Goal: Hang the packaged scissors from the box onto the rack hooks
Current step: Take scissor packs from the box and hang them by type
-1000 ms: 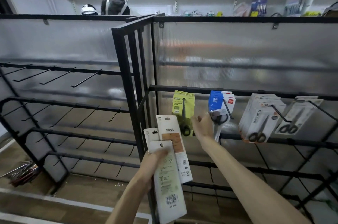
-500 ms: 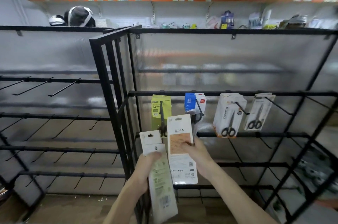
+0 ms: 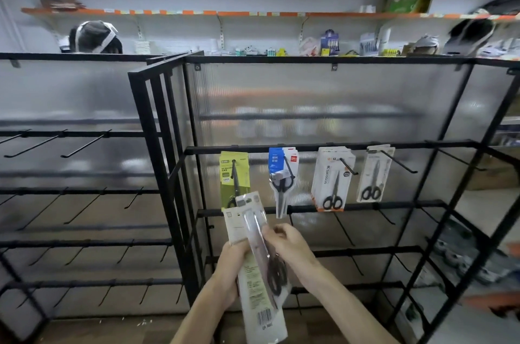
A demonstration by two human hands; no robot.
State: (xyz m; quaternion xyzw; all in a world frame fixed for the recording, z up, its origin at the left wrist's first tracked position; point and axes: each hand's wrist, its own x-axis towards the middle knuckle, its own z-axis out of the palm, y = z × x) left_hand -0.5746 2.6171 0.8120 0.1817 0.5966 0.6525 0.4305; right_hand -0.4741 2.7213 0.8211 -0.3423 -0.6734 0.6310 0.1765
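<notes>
Head view, change: half a second before, my right grip (image 3: 291, 245) had held one scissors pack (image 3: 254, 220) upright with its printed back toward me. Now that pack showed its clear front and black-handled scissors, tilted, and lay against the packs in the left grip (image 3: 232, 270).
Right grip: fingers curled, pinching the scissors pack at its right edge, about halfway down.
Left grip: fingers wrapped round a white barcode pack (image 3: 263, 315), with another card (image 3: 235, 227) standing up behind it. I could not tell if more were there.
Where the packs were: low in front of the rack (image 3: 309, 60), not on any hook.
In the way: the top of the held pack covered the lower end of the green pack (image 3: 229, 175).
Loaded hooks, top rail: four, holding the green pack, a blue-and-white pack (image 3: 277, 161), a white stack (image 3: 329, 175) with an orange foot, and a white pack (image 3: 375, 172).
Bare hooks (image 3: 399, 162) on that rail: two, to the right.
Left rack (image 3: 84, 134): rows of bare hooks.
Beyond: an orange-edged wall shelf (image 3: 225, 13) with small goods, and one person's head (image 3: 94, 37) behind the left rack.
</notes>
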